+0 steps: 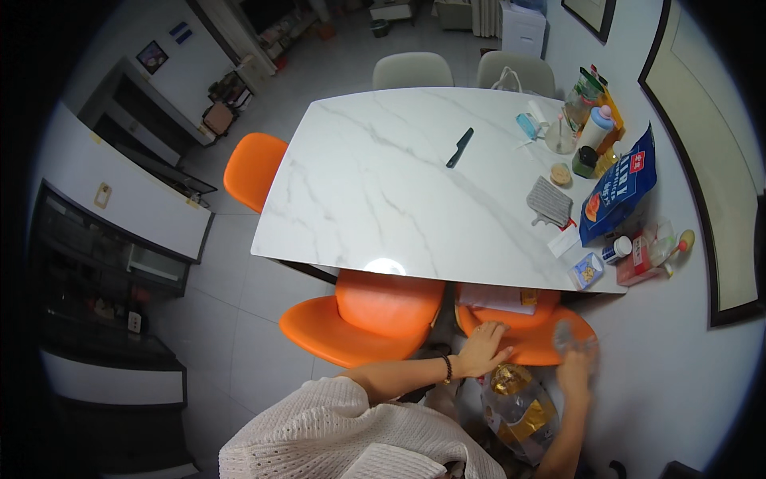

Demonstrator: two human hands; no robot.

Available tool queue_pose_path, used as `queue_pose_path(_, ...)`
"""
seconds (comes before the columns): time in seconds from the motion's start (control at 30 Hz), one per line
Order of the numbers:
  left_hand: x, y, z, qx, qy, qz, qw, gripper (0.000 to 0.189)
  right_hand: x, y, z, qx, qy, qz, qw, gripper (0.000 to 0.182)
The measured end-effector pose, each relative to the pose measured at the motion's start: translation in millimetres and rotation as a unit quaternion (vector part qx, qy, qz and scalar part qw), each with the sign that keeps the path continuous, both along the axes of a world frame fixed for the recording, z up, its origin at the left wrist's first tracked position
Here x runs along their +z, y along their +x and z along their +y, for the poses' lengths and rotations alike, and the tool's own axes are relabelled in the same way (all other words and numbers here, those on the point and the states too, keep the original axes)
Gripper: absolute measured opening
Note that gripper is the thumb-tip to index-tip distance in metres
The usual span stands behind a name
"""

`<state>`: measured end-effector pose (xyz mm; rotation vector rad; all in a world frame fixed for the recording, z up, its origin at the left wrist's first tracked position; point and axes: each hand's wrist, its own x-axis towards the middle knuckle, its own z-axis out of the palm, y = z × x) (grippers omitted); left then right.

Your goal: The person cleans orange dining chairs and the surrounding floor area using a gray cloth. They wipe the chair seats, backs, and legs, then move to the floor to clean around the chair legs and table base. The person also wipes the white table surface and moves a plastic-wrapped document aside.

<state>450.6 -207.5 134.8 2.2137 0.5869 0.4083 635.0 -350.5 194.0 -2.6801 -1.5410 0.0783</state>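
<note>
My left hand (480, 352) rests with fingers apart at the front edge of the right orange chair (526, 341). My right hand (574, 365) is over the same chair's right side, holding a small greyish thing (564, 336) that is blurred, so its kind is unclear. Between my forearms, below the seat, is a clear plastic bag (520, 413) with gold wrapping inside. Papers (497, 297) and a small yellow packet (529, 296) lie at the back of the chair.
A dark comb (460, 147) lies on the white marble-patterned table (371, 179). Along the wall stand a blue snack bag (619, 185), bottles, a white-capped jar (617, 249) and a red box (639, 263). Another orange chair (359, 323) is to the left.
</note>
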Motion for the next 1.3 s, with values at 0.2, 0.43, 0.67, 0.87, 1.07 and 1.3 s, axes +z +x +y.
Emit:
queue_pose_path(0.2, -52, -6, -18, 0.039, 0.023, 0.010, 0.999, 0.056, -32, -55, 46, 0.125, -0.080, 0.238, 0.960, 0.038)
queue_pose_path(0.43, -65, 0, -14, 0.072, 0.017, 0.009, 0.997, 0.062, -87, 29, 16, 0.111, -0.199, 0.141, 0.963, 0.037)
queue_pose_path(0.67, -42, 36, -18, 0.011, 0.081, -0.019, 0.996, 0.069, -88, 102, 30, -0.006, -0.373, 0.162, 0.914, 0.041)
queue_pose_path(0.87, -44, 43, -13, 0.057, 0.076, -0.076, 0.993, 0.064, -140, 2, 106, 0.128, -0.383, 0.445, 0.799, 0.045)
queue_pose_path(1.07, -53, 31, -10, 0.090, 0.045, -0.082, 0.992, 0.067, -152, 13, 102, 0.157, -0.366, 0.402, 0.824, 0.043)
queue_pose_path(1.3, -54, 32, -7, 0.082, 0.010, -0.058, 0.995, 0.070, -195, 135, 72, 0.075, -0.564, 0.038, 0.822, 0.044)
